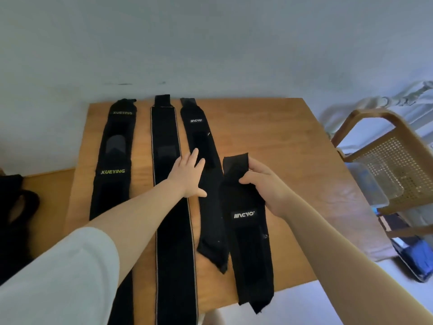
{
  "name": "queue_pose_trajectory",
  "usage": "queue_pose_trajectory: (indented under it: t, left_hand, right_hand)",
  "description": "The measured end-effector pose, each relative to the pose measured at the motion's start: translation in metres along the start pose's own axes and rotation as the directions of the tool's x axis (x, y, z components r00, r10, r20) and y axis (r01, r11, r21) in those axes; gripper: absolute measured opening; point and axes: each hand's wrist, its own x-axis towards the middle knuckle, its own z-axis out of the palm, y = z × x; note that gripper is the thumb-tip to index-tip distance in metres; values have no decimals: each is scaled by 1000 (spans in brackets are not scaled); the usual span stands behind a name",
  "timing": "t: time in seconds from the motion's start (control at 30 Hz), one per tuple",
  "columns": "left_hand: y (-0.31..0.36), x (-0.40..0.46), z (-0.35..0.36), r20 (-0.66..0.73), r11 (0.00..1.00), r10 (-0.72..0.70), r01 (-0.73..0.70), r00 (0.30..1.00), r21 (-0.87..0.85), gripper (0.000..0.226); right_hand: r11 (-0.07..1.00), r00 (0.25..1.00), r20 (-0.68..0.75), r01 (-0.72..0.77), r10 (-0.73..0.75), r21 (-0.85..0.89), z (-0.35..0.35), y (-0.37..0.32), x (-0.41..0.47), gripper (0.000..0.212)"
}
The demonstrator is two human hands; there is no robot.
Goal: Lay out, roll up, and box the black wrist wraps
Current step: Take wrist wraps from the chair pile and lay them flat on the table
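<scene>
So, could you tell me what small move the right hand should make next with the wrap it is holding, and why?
Probably lower the fourth wrap flat beside the third wrap. The right hand grips its far end lifted off the table, while three wraps already lie straight and the left hand rests open on them.

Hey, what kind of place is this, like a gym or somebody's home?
Most likely a room in a home, not a gym. The wrist wraps lie on a plain wooden table pushed against a bare white wall, and a cane-backed wooden chair stands at its right.
</scene>
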Motion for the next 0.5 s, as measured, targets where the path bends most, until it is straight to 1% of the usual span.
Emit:
queue_pose_trajectory:
  t: [0.1, 0.2, 0.3, 0.43, 0.5]
  left_hand:
    - [-8, 17, 1, 35, 1000, -5, 5, 999, 2, 93]
    - [-12, 26, -1, 55, 999, -39, 37, 998, 33, 99]
    - [-16, 30, 2, 86, 996, -84, 82, 993, 24, 103]
    - [-25, 30, 15, -6, 996, -79, 79, 997, -31, 101]
    - [-28, 30, 20, -44, 997, -73, 71, 996, -30, 89]
  right_hand:
    - [998, 997, 65, -36, 39, -50, -5, -6, 42, 34]
    - [994, 997, 61, -41, 47, -97, -1, -8, 78, 22]
    - [986, 996, 58, -56, 65, -157, 7, 1, 111, 20]
    - [988, 989, 36, -145, 147, -44, 18, 13, 143, 13]
    - [988, 988, 39, -150, 152, -35, 24, 16, 155, 11]
